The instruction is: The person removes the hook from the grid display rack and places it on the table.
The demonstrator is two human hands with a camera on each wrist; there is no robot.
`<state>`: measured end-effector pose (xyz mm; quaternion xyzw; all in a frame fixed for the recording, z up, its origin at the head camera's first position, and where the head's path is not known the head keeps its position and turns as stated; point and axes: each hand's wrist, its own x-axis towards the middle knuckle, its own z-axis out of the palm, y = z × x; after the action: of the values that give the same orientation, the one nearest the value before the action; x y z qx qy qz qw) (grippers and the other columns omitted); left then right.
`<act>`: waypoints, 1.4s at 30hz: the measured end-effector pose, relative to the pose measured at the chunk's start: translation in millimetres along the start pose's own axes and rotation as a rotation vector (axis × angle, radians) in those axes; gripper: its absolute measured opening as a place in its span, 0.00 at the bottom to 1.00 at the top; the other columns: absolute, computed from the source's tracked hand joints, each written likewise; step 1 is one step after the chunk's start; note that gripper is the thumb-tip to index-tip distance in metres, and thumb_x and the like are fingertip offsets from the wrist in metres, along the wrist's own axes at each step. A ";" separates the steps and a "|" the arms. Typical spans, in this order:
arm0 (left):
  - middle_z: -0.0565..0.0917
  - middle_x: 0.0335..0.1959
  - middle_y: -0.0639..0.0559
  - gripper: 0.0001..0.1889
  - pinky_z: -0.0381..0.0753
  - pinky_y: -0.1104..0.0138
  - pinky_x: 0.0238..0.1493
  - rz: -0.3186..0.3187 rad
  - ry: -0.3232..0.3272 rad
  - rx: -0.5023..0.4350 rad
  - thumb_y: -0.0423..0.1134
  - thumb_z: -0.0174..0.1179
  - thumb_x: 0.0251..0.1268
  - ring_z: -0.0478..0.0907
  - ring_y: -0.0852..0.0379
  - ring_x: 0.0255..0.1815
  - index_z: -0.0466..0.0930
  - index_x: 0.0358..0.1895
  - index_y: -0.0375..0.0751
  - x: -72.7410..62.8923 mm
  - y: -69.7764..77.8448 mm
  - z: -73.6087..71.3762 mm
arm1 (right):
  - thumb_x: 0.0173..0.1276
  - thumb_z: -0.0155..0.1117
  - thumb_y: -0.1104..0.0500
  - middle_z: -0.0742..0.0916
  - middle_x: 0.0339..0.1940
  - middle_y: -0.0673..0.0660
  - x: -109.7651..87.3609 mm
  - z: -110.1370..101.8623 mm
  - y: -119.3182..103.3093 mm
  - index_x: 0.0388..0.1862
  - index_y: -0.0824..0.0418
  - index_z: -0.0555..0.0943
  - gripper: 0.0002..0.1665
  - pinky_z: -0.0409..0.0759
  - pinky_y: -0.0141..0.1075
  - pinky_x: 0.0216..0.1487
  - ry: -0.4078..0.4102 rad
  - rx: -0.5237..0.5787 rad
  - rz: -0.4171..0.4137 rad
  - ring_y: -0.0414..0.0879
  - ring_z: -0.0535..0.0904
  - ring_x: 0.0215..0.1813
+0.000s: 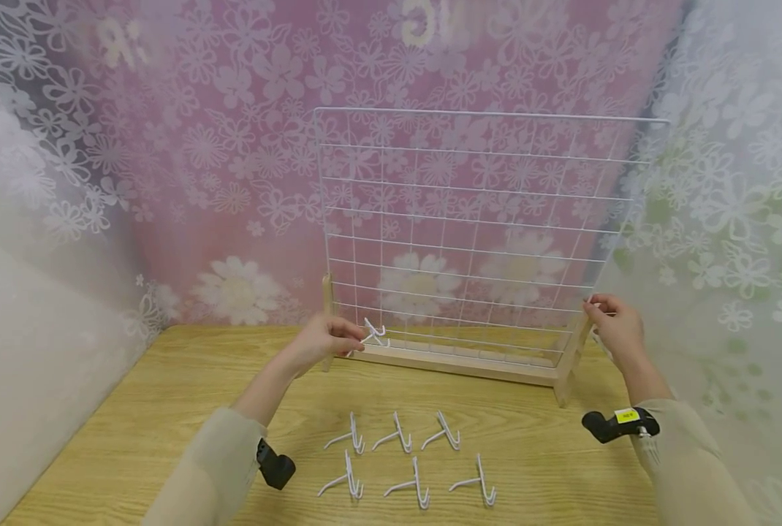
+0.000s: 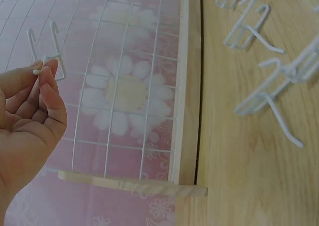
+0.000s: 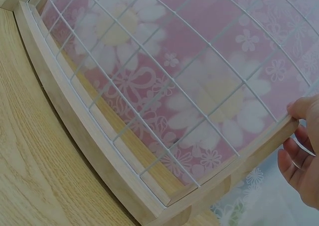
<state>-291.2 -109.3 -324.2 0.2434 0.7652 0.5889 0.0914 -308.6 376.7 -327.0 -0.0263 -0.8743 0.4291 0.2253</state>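
My left hand (image 1: 321, 342) pinches a white wire hook (image 2: 54, 56) between thumb and fingers, its two bent prongs pointing up in the left wrist view. The hook is in front of the lower left part of a white wire grid panel (image 1: 473, 225). That panel stands upright in a wooden base (image 1: 457, 363) with a short post at each side. At the right side, my right hand (image 1: 617, 329) grips the top of the wooden post (image 3: 269, 145) between thumb and fingers, beside the grid's edge.
Several more white wire hooks (image 1: 415, 482) lie in two rows on the wooden table (image 1: 187, 409), in front of the base. A pink flowered curtain (image 1: 246, 183) hangs behind the grid, and pale flowered sheets (image 1: 746, 241) close in both sides.
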 end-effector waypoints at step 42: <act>0.82 0.29 0.44 0.08 0.78 0.59 0.34 -0.157 -0.196 0.120 0.28 0.60 0.58 0.75 0.58 0.27 0.79 0.38 0.24 -88.4 -75.7 -25.8 | 0.72 0.50 0.51 0.70 0.35 0.54 2.4 1.5 0.1 0.53 0.71 0.71 0.24 0.74 0.24 0.28 0.010 -0.003 0.022 0.35 0.68 0.32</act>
<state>-245.8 -188.0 -401.3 0.2439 0.8031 0.5067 0.1970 -311.4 376.3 -327.0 -0.0384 -0.8734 0.4303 0.2250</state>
